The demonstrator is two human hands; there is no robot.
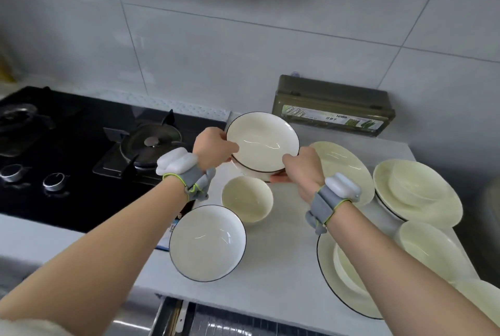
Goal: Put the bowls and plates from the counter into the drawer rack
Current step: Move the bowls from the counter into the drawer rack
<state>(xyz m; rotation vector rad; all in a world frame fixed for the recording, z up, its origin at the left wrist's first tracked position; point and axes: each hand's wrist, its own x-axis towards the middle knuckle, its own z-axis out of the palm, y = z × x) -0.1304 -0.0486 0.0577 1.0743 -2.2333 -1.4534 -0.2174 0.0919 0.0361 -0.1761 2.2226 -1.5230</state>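
Head view: black-rimmed cream ceramic bowls, apparently two stacked, held above pale grey counter, left hand gripping left rim, right hand gripping right rim.

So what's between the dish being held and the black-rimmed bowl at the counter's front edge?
A small plain cream bowl on the counter, head view.

At least six bowls, four plates, two hands.
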